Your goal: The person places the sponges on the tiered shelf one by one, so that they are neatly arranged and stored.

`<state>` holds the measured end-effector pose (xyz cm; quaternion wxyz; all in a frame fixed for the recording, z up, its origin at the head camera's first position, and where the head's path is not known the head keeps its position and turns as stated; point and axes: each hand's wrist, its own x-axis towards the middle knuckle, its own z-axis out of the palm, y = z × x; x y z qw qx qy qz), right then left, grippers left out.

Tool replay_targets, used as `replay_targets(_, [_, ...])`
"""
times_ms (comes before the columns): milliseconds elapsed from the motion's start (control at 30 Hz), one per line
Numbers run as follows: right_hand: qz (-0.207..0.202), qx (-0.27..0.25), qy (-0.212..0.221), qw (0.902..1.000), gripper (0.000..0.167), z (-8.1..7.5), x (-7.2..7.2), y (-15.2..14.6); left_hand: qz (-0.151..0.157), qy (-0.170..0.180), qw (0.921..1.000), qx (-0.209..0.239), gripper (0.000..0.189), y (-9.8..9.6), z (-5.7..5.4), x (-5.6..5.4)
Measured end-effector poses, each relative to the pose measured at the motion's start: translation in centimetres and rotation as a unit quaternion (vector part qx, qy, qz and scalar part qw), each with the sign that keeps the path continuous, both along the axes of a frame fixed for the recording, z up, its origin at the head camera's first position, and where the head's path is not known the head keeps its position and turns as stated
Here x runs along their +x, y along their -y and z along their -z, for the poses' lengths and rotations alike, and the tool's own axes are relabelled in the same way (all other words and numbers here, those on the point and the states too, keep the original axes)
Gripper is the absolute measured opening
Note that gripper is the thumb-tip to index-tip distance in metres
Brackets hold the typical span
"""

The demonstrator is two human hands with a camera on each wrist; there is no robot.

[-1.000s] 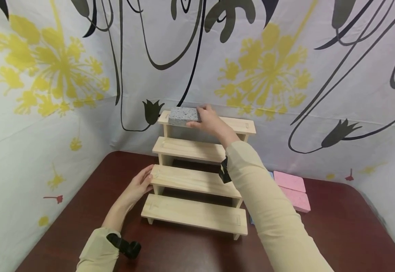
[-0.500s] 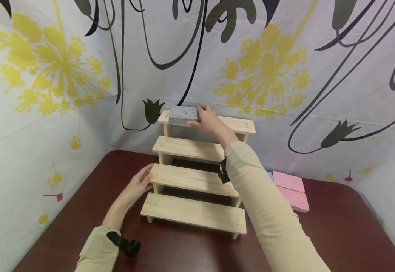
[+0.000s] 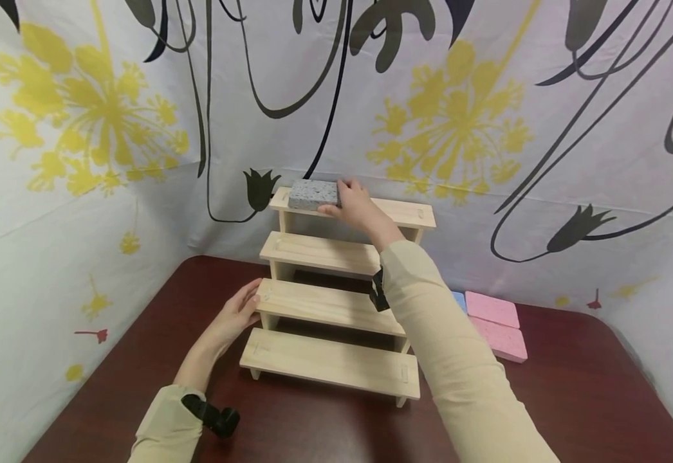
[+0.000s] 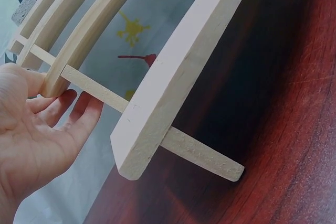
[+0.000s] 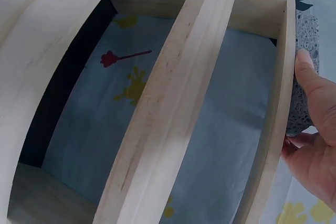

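Observation:
A pale wooden stepped shelf with several boards stands on the table. On its top board, towards the left end, lies a grey porous block with dark specks. My right hand holds the block by its right end; in the right wrist view the thumb rests on the near side of the block and fingers reach under its end. My left hand grips the left end of a lower board. In the left wrist view, the fingers of the left hand curl beneath that board and the thumb is partly hidden.
Pink blocks lie on the dark red table to the right of the shelf. Part of a blue block shows beside them, behind my right sleeve. A white patterned cloth hangs close behind the shelf.
Both hands keep their holds and the shelf stays in place. My right forearm has shifted very slightly left, and the grey block lies almost where it was.

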<state>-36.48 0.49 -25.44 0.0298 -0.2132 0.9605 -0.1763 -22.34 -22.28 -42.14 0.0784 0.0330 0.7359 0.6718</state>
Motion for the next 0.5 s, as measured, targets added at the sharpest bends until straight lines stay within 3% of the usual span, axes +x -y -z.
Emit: replay_targets(500, [0.025, -0.008, -0.016, 0.9995, 0.081, 0.34, -0.10, 0.15, 0.003, 0.001, 1.0000, -0.008, 0.052, -0.08, -0.18, 0.19])
